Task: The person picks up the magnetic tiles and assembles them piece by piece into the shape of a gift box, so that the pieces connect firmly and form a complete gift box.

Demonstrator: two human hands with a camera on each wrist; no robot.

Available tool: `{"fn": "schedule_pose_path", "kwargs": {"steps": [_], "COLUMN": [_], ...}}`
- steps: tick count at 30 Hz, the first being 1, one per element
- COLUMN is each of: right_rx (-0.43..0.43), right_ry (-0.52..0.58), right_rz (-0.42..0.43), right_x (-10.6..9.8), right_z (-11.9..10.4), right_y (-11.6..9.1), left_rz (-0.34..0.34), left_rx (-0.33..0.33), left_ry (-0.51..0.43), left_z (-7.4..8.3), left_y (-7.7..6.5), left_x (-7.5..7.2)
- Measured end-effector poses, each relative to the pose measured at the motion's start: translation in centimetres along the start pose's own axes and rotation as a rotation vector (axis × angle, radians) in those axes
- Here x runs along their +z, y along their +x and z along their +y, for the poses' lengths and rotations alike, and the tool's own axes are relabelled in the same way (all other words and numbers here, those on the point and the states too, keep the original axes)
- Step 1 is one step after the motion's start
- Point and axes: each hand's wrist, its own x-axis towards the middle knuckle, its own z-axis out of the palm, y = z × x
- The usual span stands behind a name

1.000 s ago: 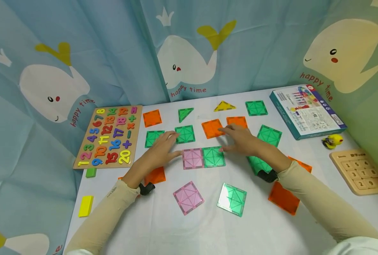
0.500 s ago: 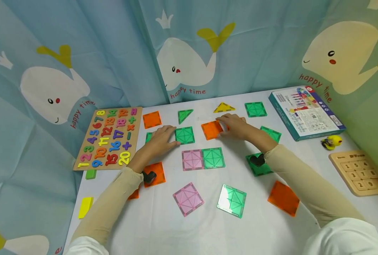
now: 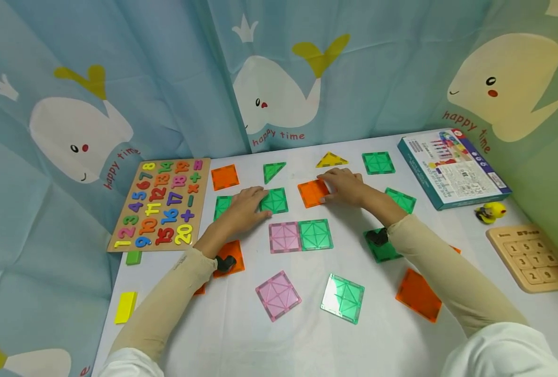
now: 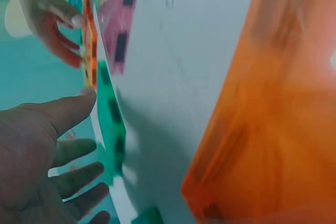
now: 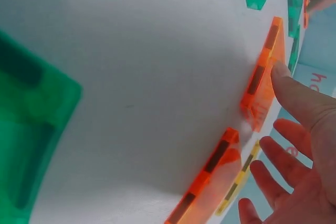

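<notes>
A green tile (image 3: 221, 204) is partly hidden by the left hand (image 3: 245, 211), whose fingers spread loosely, gripping nothing. They overlap the left edge of a second green tile (image 3: 276, 200), lying nearly square-on. Nearer, a pink tile (image 3: 284, 237) and pale green tile (image 3: 315, 234) sit edge to edge, their shared long axis running left to right. An equal-sided orange tile (image 3: 312, 193) tilts slightly, its far edge rising rightward. The right hand (image 3: 347, 188), fingers apart and relaxed, covers its right edge; thumb contact is unclear. Another orange tile (image 5: 206, 182), cut off, shows beside that hand in the right wrist view.
</notes>
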Motion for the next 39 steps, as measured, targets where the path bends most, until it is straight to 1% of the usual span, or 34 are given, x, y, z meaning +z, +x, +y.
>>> {"fn": "schedule_pose_path", "kwargs": {"steps": [3, 5, 9, 12, 14, 19, 23, 27, 32, 39], "right_rx": [0.002, 0.010, 0.017, 0.010, -0.003, -0.022, -0.003, 0.011, 0.004, -0.008], "right_ry": [-0.010, -0.020, -0.039, -0.039, -0.038, -0.037, -0.048, -0.055, -0.059, -0.083], "right_rz": [-0.010, -0.019, -0.031, -0.022, -0.006, 0.019, 0.024, 0.028, 0.030, 0.081], "right_x": [0.2, 0.3, 0.2, 0.1, 0.1, 0.5, 0.9, 1.4, 2.3, 3.2], "right_z": [-0.1, -0.1, -0.1, -0.1, 0.0, -0.1, -0.8, -1.6, -2.6, -3.0], "right_y": [-0.1, -0.1, -0.3, -0.2, -0.1, 0.1, 0.1, -0.7, -1.9, -2.9], "left_rz": [0.006, 0.004, -0.025, -0.047, -0.057, -0.082, -0.084, -0.064, -0.054, -0.054], "left_rx": [0.033, 0.070, 0.187, 0.251, 0.259, 0.232, 0.241, 0.259, 0.276, 0.269], "left_ry": [0.031, 0.042, 0.043, 0.055, 0.069, 0.058, 0.041, 0.036, 0.036, 0.049], "left_z": [1.1, 2.1, 3.9, 4.7, 5.0, 4.8, 4.4, 4.2, 4.2, 4.2], "left_y": [-1.0, -2.0, -4.3, -5.6, -6.0, -6.4, -6.4, -6.4, -6.4, -6.5], "left_x": [0.5, 1.0, 2.0, 2.5, 2.7, 2.9, 3.1, 3.2, 3.2, 3.2]}}
